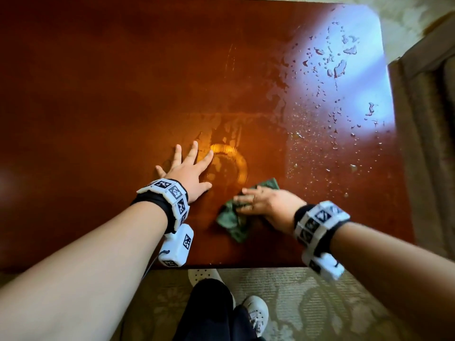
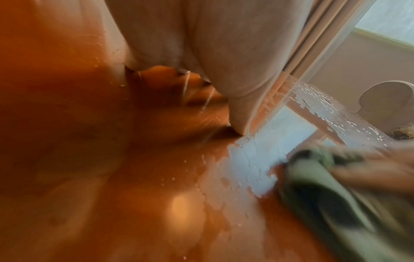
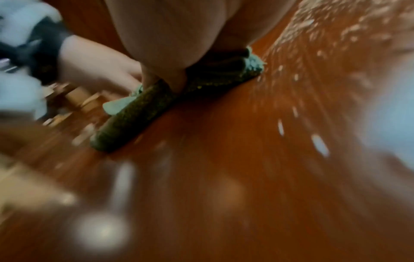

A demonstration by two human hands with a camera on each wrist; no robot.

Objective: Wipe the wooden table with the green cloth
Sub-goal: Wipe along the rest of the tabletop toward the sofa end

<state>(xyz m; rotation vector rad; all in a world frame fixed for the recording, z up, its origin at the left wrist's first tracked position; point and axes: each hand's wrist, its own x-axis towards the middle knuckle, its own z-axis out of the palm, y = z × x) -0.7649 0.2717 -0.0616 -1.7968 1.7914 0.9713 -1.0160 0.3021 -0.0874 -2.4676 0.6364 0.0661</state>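
Note:
The glossy red-brown wooden table (image 1: 98, 82) fills the head view. My left hand (image 1: 189, 168) lies flat on it near the front middle, fingers spread, holding nothing. Just to its right my right hand (image 1: 261, 203) presses down on the crumpled green cloth (image 1: 234, 222), fingers pointing left across it. Water drops (image 1: 339, 67) and wet smears cover the table's right side. The left wrist view shows my left palm (image 2: 224, 53) on the wood and the blurred cloth (image 2: 325, 195) under my right hand (image 2: 369, 170). In the right wrist view my right hand (image 3: 174, 35) bears on the cloth (image 3: 134, 113).
The table's near edge (image 1: 246, 267) runs just behind my wrists. Below it are patterned carpet (image 1: 307, 303), my dark trouser legs and white shoes (image 1: 256, 313). An upholstered brown seat (image 1: 430, 119) stands close along the table's right side.

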